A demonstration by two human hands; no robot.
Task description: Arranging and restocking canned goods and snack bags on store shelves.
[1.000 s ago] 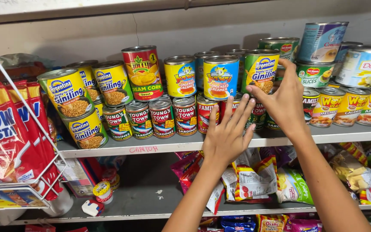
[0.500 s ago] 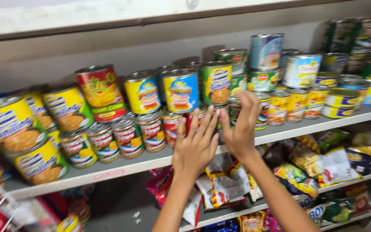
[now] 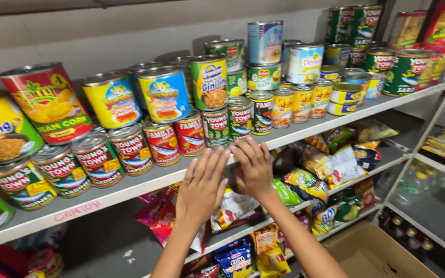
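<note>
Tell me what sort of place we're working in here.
Most likely a small grocery shop or its stockroom. A grey shelf carries rows of stacked food cans, snack packets fill the shelf below, and both hands, left hand and right hand, reach toward the shelf edge.

Small red sardine cans [image 3: 189, 133] stood upright in a row at the grey shelf's [image 3: 130, 188] front edge, labels outward

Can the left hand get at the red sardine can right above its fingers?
Probably yes. The left hand is flat and open at the shelf edge, fingers just below the red sardine can. The can stands in the front row with nothing before it; the right hand is off to the side.
</note>
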